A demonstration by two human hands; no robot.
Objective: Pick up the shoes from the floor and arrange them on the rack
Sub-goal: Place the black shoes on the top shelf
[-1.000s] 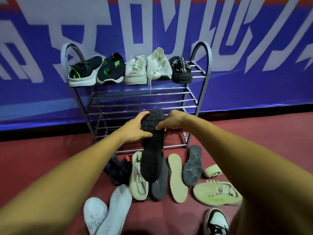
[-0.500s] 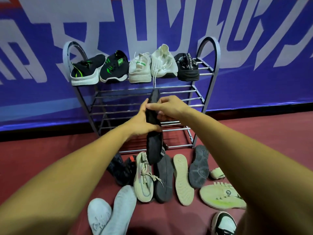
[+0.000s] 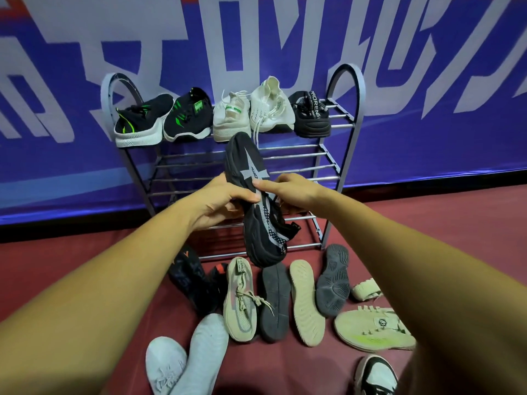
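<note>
Holding black shoe (image 3: 258,206) up in front of rack (image 3: 345,166).
Gripping its middle with left hand (image 3: 224,202), fingers curled underneath; pinching its upper edge with right hand (image 3: 295,192). Toe up near top shelf, heel down above loose shoes (image 3: 241,303) on floor (image 3: 71,252).

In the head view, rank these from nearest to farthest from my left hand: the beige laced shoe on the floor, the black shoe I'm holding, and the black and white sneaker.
1. The black shoe: gripped by the left hand, so touching it.
2. The beige laced shoe: on the floor just below the hand.
3. The black and white sneaker: bottom right corner, farthest.
</note>
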